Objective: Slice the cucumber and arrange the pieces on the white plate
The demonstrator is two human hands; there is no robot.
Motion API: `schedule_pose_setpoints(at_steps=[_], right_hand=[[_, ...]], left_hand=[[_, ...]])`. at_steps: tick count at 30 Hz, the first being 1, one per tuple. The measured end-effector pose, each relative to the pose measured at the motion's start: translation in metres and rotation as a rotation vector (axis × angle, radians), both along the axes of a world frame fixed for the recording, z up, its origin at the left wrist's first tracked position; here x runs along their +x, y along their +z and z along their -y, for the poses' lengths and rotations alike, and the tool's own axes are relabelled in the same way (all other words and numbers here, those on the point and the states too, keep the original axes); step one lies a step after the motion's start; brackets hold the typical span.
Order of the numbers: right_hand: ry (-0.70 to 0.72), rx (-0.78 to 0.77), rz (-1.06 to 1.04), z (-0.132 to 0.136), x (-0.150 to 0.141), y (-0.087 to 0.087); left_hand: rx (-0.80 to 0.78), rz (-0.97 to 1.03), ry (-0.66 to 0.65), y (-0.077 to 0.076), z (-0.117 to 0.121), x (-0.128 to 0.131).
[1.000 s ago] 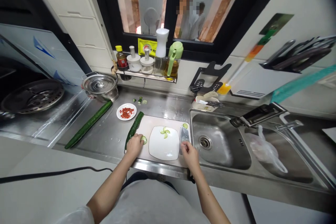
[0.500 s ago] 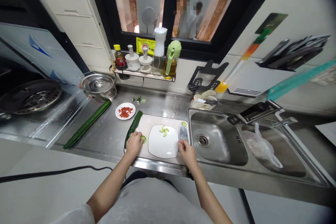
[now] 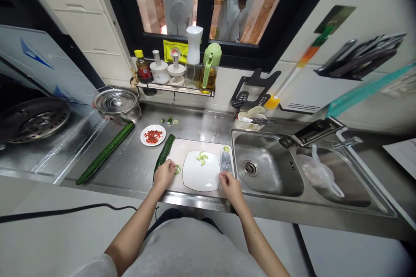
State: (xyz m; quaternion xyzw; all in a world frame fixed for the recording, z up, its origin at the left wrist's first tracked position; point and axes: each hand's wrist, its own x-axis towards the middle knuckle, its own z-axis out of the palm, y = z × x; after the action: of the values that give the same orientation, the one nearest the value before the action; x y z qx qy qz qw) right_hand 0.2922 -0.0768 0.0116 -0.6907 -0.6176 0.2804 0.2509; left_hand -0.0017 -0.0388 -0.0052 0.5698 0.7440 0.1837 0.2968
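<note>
My left hand (image 3: 164, 174) is closed over the near end of a dark green cucumber (image 3: 164, 151) that lies on the pale cutting board (image 3: 186, 146), and a thin cucumber slice (image 3: 177, 169) shows at my fingertips. My right hand (image 3: 228, 182) grips the handle of a cleaver (image 3: 225, 161) lying flat on the board's right side, with a slice on its blade. Between my hands sits a white square plate (image 3: 200, 176) with a few cucumber slices (image 3: 202, 158) at its far edge.
A second whole cucumber (image 3: 105, 152) lies on the steel counter at left, beside a small dish of chopped red chilli (image 3: 152, 135). A lidded pot (image 3: 117, 104) stands behind. The sink (image 3: 264, 166) begins right of the board. Condiment bottles (image 3: 195, 62) line the shelf.
My hands have barely moved on the cucumber and the cleaver. The view has shifted slightly as my head moved.
</note>
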Motion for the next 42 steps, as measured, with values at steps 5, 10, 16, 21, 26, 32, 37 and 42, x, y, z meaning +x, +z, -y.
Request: schedule_pose_setpoints(at_steps=[5, 10, 16, 21, 26, 32, 37, 42], right_hand=[[-0.025, 0.007, -0.037, -0.002, -0.003, 0.003], [-0.03, 0.022, -0.118, -0.011, -0.019, 0.013], [0.062, -0.006, -0.36, -0.029, -0.056, 0.021], [0.105, -0.037, -0.554, -0.04, -0.076, 0.021], [0.145, -0.041, -0.629, -0.044, -0.084, 0.024], [0.103, -0.019, -0.606, -0.045, -0.083, 0.026], [0.109, 0.004, -0.596, -0.046, -0.082, 0.028], [0.137, 0.028, -0.605, -0.045, -0.082, 0.028]], left_hand=[[0.082, 0.433, 0.131, 0.003, -0.006, 0.0], [-0.016, 0.882, 0.197, 0.02, -0.009, 0.018], [-0.138, 1.071, 0.186, 0.041, -0.009, 0.039], [-0.165, 1.098, 0.16, 0.05, -0.01, 0.049], [-0.155, 1.056, 0.092, 0.053, -0.008, 0.054], [-0.181, 1.011, 0.137, 0.045, -0.003, 0.05], [-0.34, 1.099, 0.148, 0.045, 0.0, 0.047], [-0.455, 1.225, 0.208, 0.055, -0.001, 0.05]])
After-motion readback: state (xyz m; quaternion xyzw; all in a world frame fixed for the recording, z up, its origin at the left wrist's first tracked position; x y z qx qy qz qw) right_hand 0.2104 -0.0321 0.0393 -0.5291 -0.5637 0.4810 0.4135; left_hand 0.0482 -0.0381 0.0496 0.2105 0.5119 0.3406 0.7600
